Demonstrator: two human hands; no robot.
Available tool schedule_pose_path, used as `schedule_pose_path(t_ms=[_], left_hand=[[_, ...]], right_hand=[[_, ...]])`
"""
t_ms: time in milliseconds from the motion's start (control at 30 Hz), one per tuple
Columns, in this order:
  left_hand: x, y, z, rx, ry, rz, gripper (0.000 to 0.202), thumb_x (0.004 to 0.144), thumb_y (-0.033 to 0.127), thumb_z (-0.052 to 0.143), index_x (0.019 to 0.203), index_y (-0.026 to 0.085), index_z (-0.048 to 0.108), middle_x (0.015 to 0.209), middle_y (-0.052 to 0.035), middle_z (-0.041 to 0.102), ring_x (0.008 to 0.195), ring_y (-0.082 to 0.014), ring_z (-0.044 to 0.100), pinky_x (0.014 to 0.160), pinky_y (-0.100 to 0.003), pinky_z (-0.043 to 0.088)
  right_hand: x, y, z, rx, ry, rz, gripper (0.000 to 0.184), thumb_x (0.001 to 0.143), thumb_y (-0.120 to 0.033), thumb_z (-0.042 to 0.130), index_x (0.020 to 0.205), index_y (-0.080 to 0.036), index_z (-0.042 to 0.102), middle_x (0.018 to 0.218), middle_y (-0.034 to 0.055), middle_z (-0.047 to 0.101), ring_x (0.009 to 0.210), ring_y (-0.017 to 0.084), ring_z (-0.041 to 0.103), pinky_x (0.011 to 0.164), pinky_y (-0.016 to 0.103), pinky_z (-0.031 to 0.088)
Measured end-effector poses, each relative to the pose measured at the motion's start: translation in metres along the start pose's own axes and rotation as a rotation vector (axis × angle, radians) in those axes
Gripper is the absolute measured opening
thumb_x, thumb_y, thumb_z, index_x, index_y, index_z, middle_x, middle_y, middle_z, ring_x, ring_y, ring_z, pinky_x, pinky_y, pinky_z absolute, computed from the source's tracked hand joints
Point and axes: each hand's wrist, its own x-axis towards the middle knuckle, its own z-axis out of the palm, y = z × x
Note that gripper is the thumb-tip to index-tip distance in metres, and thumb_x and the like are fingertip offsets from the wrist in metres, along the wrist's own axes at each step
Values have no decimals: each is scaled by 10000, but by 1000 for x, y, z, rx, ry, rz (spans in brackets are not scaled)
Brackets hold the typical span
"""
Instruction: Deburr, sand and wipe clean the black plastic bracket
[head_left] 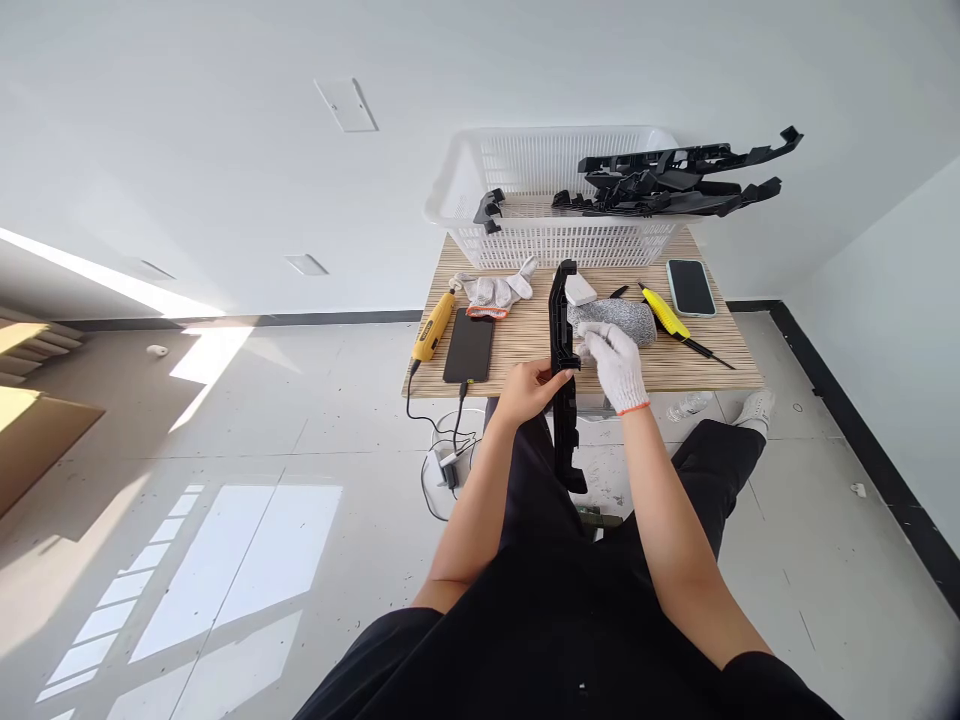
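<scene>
My bare left hand (529,391) is closed around the middle of a long black plastic trim piece (562,325), held upright over the table's front edge. On my right hand (615,362) is a white knit glove with an orange cuff. Its fingers are pinched together beside the piece's right edge, and what they hold, if anything, is too small to make out. Behind that hand lies a grey speckled cloth roll (626,320). Near it are a white block (579,289) and a yellow-handled tool (664,312) with a thin dark shaft.
A white plastic basket (555,243) stands at the table's back, with several black plastic pieces (660,185) sticking out to the right. On the striped table (525,345) lie a yellow corded rotary tool (433,328), a dark phone (469,346), another glove (499,290) and a second phone (691,288). Cables hang at left.
</scene>
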Motion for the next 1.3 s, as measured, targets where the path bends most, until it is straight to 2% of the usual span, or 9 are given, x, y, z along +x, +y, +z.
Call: schedule_pose_path(t_ms=[167,267,433,600,733,933,1133,1233,1300], left_hand=[[1,2,0,50,31,-16,475,882,555,591,621,168,507,564,33,347,554,-97,286,535,-264,214],[1,4,1,60,32,-14,450,886,538,588,640,165,536,561,33,364,553,-97,291,535,-264,219],[0,2,1,44,28,-3,444,886,529,591,635,167,540,553,33,355,540,-97,294,525,-267,212],[1,0,1,26,45,-12,433,883,515,601,633,171,523,553,33,369,533,-94,309,521,-268,222],[3,-4,2,-79,100,-53,345,893,476,600,738,168,592,599,18,489,557,-104,407,528,-253,278],[6,-10,5,-294,226,-94,293,884,393,628,1067,166,658,1042,-93,719,839,-181,659,680,-253,481],[6,-7,8,-630,355,-142,437,907,432,614,1276,249,465,1416,-128,570,866,-207,737,700,-322,596],[6,-4,8,-728,409,-149,500,871,397,671,1282,274,413,1455,-119,541,981,-245,736,752,-355,631],[7,-3,9,-765,428,-159,498,850,383,694,1246,278,411,1434,-102,563,1093,-267,707,801,-376,641]], right_hand=[[-21,6,4,-655,-92,-303,264,915,-241,497,1043,-201,724,1105,85,717,1006,233,666,903,366,505],[-39,18,12,-860,20,-344,349,936,-236,454,1180,-191,700,1205,117,694,1027,256,677,867,366,512],[-61,37,18,-925,143,-381,391,984,-297,416,1246,-199,690,1267,129,682,1147,273,657,936,387,501],[-64,38,10,-938,72,-481,433,968,-414,455,1279,-210,675,1292,130,672,1171,267,649,958,374,496],[-70,29,14,-1041,-5,-484,677,861,-571,586,1392,-151,581,1419,179,575,1193,329,614,996,430,467],[-100,12,25,-1218,-126,-395,862,836,-349,651,1577,-102,288,1561,150,421,1459,358,327,1148,501,330],[-131,14,-11,-1296,-80,-329,763,843,-239,647,1549,-283,364,1626,95,316,1433,374,384,979,479,488],[-142,28,-47,-1314,-18,-318,739,861,-297,651,1537,-177,378,1489,161,504,1117,324,645,803,427,554],[-147,37,-70,-1333,-8,-379,608,862,-282,653,1445,-195,505,1366,125,617,1080,310,659,814,431,553]])
